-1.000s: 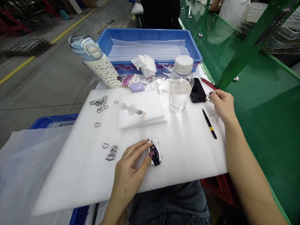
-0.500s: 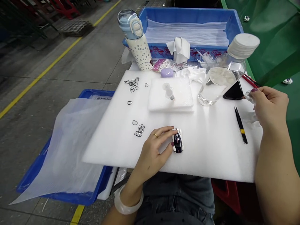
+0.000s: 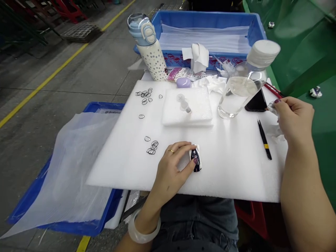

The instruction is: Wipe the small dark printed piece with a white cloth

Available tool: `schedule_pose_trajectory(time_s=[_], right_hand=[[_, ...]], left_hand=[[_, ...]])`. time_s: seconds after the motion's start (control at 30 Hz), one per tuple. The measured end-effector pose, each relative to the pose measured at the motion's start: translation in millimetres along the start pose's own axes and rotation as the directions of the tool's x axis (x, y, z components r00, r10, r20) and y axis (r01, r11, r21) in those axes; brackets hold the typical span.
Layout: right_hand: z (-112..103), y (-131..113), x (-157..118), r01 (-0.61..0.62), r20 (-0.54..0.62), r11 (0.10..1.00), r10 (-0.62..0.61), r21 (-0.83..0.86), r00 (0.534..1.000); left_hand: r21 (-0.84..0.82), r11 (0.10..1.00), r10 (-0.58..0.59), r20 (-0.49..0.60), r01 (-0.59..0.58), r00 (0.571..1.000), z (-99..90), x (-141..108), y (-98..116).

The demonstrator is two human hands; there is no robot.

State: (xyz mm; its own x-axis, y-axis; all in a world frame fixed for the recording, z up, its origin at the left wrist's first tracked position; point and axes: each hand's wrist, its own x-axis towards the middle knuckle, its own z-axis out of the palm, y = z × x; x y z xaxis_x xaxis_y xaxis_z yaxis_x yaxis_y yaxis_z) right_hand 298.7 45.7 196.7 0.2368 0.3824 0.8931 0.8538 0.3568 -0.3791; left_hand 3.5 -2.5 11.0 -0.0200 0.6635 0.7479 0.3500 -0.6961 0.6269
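Here my left hand [image 3: 176,164] pinches a small toy car [image 3: 195,159] between thumb and fingertips, pressed down on the white foam sheet [image 3: 231,175] near its front edge. The car's long axis runs away from me, nose toward the foam pad [image 3: 187,110]. My right hand [image 3: 295,120] sits well apart at the sheet's right edge, curled around a small clear scrap (too blurred to name), so the left is plainly the nearer one. Black tweezers [image 3: 264,140] lie between the two, closer to the right hand.

Toy car [image 3: 196,161] half hidden — fingers [image 3: 189,158] cover it.
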Motion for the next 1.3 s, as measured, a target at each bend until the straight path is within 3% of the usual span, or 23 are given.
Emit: schedule_pose_trajectory(time_s=[0.23,0.53,0.67,0.77,0.83,0.9,0.93,0.97,1.0,1.03,1.07,1.1,1.2,1.3], right_hand=[[-2.9,2.6,1.6,0.017,0.025,0.999,-0.018,0.041,1.0],[-8.3,1.0,-0.3,0.042,0.004,0.995,-0.043,0.086,0.999],[-17.0,1.1,3.0,0.089,-0.05,0.991,-0.085,0.1,0.995],[-26.9,-14.5,-1.7,0.147,-0.217,0.956,-0.091,0.256,0.972],[-28.9,-37.4,-19.2,0.205,-0.3,0.921,-0.103,0.331,0.948],[-25.2,-64.7,-51.6,0.333,-0.247,0.89,-0.263,0.311,0.933],[-21.4,-77.2,-71.9,0.434,-0.148,0.857,-0.408,0.278,0.901],[-16.5,-87.8,-93.1,0.552,0.0,0.791,-0.572,0.263,0.82],[-10.7,-95.8,-113.6,0.657,0.163,0.707,-0.704,0.262,0.692],[-4.3,-101.0,-132.2,0.738,0.243,0.632,-0.774,0.237,0.585],[2.3,-103.5,-147.8,0.794,0.295,0.572,-0.81,0.207,0.507],[8.9,-103.7,-160.0,0.828,0.315,0.537,-0.823,0.162,0.473],[26.3,-98.3,-181.2,0.848,0.308,0.53,-0.811,0.028,0.497],[37.8,-98.7,-194.2,0.863,0.336,0.503,-0.806,-0.047,0.488]], left_hand=[[0.055,0.998,-0.008,-0.015,0.009,1.0,2.2,1.1,-2.6],[-0.024,0.998,-0.05,0.054,0.051,0.997,-5.7,2.6,-5.5],[-0.036,0.999,-0.028,0.026,0.029,0.999,-5.6,1.7,-8.2],[-0.063,0.997,0.048,-0.029,-0.05,0.998,-5.7,-0.9,-8.8],[-0.103,0.991,0.078,-0.105,-0.089,0.991,-7.5,-3.0,-8.6],[-0.167,0.981,0.066,-0.181,-0.097,0.981,-10.0,-4.5,-8.9],[-0.203,0.974,0.054,-0.208,-0.097,0.977,-11.2,-5.0,-9.3],[-0.236,0.967,0.045,-0.223,-0.099,0.974,-12.1,-5.4,-9.9],[-0.263,0.959,0.042,-0.232,-0.104,0.972,-12.8,-5.8,-10.6],[-0.283,0.953,0.043,-0.237,-0.111,0.97,-13.2,-6.1,-11.1],[-0.296,0.948,0.048,-0.239,-0.119,0.97,-13.5,-6.6,-11.6],[-0.304,0.944,0.057,-0.239,-0.13,0.969,-13.7,-7.2,-11.8],[-0.317,0.934,0.094,-0.234,-0.167,0.968,-14.6,-9.0,-11.6],[-0.324,0.925,0.126,-0.232,-0.199,0.965,-15.8,-9.6,-11.0]])
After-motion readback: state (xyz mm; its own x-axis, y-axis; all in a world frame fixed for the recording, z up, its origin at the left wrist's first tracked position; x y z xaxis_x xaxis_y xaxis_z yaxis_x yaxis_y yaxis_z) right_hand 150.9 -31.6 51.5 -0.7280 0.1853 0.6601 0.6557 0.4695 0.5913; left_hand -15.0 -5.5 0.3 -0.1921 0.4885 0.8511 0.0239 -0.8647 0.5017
